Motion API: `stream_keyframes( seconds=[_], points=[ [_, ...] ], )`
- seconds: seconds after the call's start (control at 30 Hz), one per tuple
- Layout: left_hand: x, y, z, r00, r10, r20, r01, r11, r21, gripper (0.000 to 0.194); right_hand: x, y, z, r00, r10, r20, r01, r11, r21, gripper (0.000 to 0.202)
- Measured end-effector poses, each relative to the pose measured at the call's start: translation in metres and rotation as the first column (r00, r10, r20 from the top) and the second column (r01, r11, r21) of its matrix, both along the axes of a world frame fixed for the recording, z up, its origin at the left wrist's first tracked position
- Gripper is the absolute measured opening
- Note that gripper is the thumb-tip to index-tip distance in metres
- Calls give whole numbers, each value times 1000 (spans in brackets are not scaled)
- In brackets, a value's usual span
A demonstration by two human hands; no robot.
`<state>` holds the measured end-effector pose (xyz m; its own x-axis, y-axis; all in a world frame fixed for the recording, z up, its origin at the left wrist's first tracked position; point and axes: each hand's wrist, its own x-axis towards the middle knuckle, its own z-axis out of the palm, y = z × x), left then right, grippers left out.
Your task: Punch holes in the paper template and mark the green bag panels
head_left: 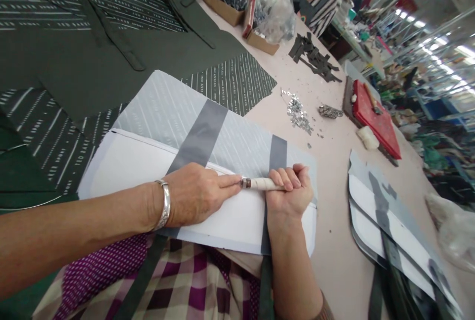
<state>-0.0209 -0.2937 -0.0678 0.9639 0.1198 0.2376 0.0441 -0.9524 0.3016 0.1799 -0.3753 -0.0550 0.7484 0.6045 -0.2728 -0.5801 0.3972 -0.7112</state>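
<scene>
My right hand (287, 189) has its fingers curled tight around a wrapped tool handle (261, 184), metal tip pointing left. My left hand (198, 194) lies flat, fingers pressed together, index fingertip touching that tip. Both rest on the white panel (126, 164) near me, crossed by grey straps (202, 134). Farther right lie metal bits (297, 112) and a red pad (376, 119).

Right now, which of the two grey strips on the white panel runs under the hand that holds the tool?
The narrower grey strip, on the right: it passes beneath the right hand gripping the wrapped tool. The wider strip lies slanted, further left.
</scene>
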Motion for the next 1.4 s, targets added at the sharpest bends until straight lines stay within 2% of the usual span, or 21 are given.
stream_keyframes(
  seconds=[0.13, 0.23, 0.4, 0.63, 0.73, 0.93, 1.03, 1.13, 1.27, 1.4],
  points=[
    [0, 2, -1, 1000, -14, 14, 14, 1000, -1, 36, -5, 3, 3, 989, 27, 146, -27, 1000, 0, 23],
    [0, 2, -1, 1000, 0, -2, 0, 1000, 17, 33, -20, 5, 16, 959, 44, 279, -46, 999, 1, 23],
    [-1, 1, 1, 1000, 24, 3, -24, 1000, 20, 31, -44, 6, 37, 847, 129, 516, -166, 986, 26, 21],
    [-2, 2, 0, 999, 12, -44, -12, 1000, -6, 35, -23, 1, 27, 907, 103, 408, -136, 989, 52, 23],
    [-2, 1, 0, 999, 21, -41, -22, 999, -28, 34, -25, 1, 27, 879, 134, 458, -166, 986, 29, 23],
    [-1, -1, 3, 998, 35, -49, -38, 997, -62, 32, -46, 1, 34, 781, 143, 608, -174, 985, -8, 25],
    [-1, -2, 5, 999, 40, -31, -41, 999, -21, 31, -56, 2, 36, 707, 163, 688, -188, 981, -40, 22],
    [-2, -2, 6, 998, 57, -39, -55, 998, 38, 29, -65, 4, 38, 562, 234, 793, -173, 971, -164, 20],
    [-1, -2, 5, 991, 80, -110, -74, 996, 55, 22, -67, 19, 45, 346, 445, 826, -265, 891, -369, 26],
    [1, -2, 7, 986, 94, -139, -92, 996, 19, 23, -67, 43, 52, 241, 548, 801, -305, 826, -473, 28]
  ],
)
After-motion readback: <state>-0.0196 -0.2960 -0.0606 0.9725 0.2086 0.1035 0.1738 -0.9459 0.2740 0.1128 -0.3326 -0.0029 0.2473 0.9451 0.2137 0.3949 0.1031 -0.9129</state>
